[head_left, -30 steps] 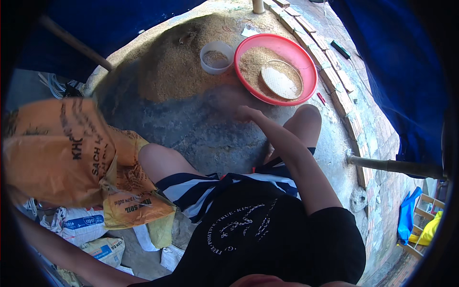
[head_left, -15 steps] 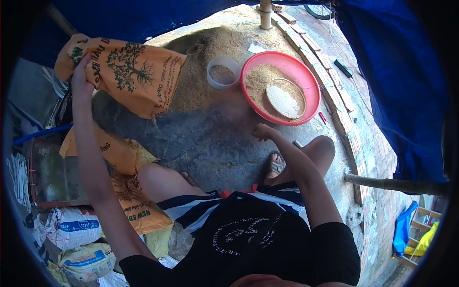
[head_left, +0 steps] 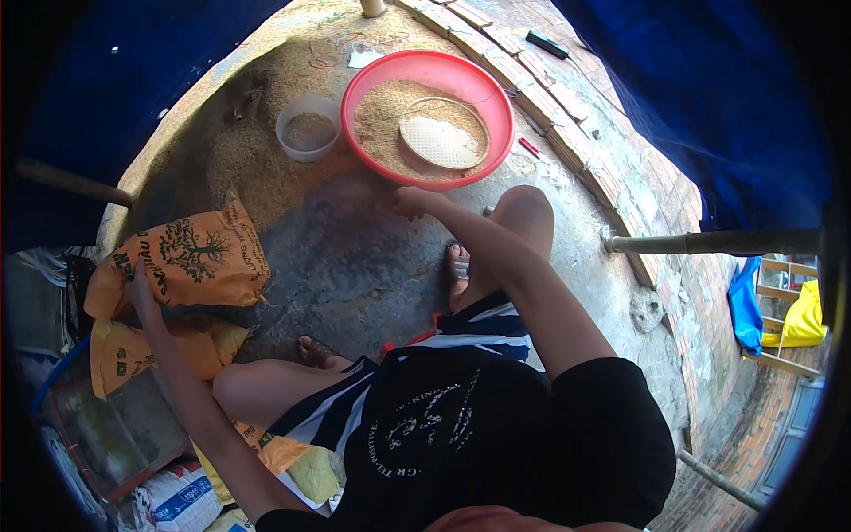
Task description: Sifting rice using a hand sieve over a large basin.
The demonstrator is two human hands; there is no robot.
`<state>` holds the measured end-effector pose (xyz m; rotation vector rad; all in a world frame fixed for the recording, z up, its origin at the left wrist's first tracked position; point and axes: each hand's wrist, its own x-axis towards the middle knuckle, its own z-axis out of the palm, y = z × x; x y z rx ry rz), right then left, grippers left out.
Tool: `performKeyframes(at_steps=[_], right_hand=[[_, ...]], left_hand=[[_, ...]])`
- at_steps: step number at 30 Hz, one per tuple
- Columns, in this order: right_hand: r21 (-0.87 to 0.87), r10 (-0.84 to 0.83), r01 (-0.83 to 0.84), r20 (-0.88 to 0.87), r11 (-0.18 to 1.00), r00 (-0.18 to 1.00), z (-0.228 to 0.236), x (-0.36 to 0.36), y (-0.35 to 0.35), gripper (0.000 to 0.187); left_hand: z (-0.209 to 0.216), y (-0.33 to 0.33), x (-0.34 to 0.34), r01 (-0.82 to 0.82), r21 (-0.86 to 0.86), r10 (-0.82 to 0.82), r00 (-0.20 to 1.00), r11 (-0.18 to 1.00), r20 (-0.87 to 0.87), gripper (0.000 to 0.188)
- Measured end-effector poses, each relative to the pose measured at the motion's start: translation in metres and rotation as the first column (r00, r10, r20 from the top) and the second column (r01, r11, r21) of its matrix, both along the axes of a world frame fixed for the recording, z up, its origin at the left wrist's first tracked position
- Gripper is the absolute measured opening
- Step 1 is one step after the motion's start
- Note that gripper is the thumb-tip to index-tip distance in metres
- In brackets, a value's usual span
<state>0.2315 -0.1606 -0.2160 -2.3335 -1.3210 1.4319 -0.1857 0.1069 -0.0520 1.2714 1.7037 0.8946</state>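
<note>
An orange printed sack point(head_left: 208, 257) with a tree picture lies slanted at the left, and my left hand point(head_left: 142, 291) is closed on its left part. Beneath it shows another orange sack point(head_left: 213, 341), next to my left knee. My right hand point(head_left: 415, 204) hangs just below the near rim of a red basin point(head_left: 501, 115). Its fingers are curled in, and what they hold, if anything, is hidden. Grain or husks point(head_left: 377, 124) fill part of the basin. A round white sieve-like tray point(head_left: 441, 142) rests on them.
A translucent white tub point(head_left: 308, 146) with some grain stands left of the basin, beside a spread grain heap point(head_left: 239, 115). Bricks point(head_left: 576, 164) edge the floor at the right. A bamboo pole point(head_left: 656, 245) juts in there. White packed sacks point(head_left: 182, 498) lie at lower left.
The view has shifted to the right. My left hand has brought the raised orange sack down, nearer the other orange sack. My right hand stays near the basin's lower rim, still curled.
</note>
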Motion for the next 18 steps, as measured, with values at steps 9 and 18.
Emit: performKeyframes(at_steps=[9,18], right_hand=[[0.153,0.395,-0.393,0.017,0.907,0.918,0.041,-0.013,0.018,0.025],[-0.069,0.533,-0.529,0.086,0.846,0.841,0.109,0.006,-0.002,0.034]], left_hand=[[0.078,-0.076,0.063,0.539,-0.113,-0.475,0.601,0.834,-0.643,0.055],[0.012,-0.141,0.181,0.826,-0.164,-0.818,0.469,0.540,-0.332,0.038]])
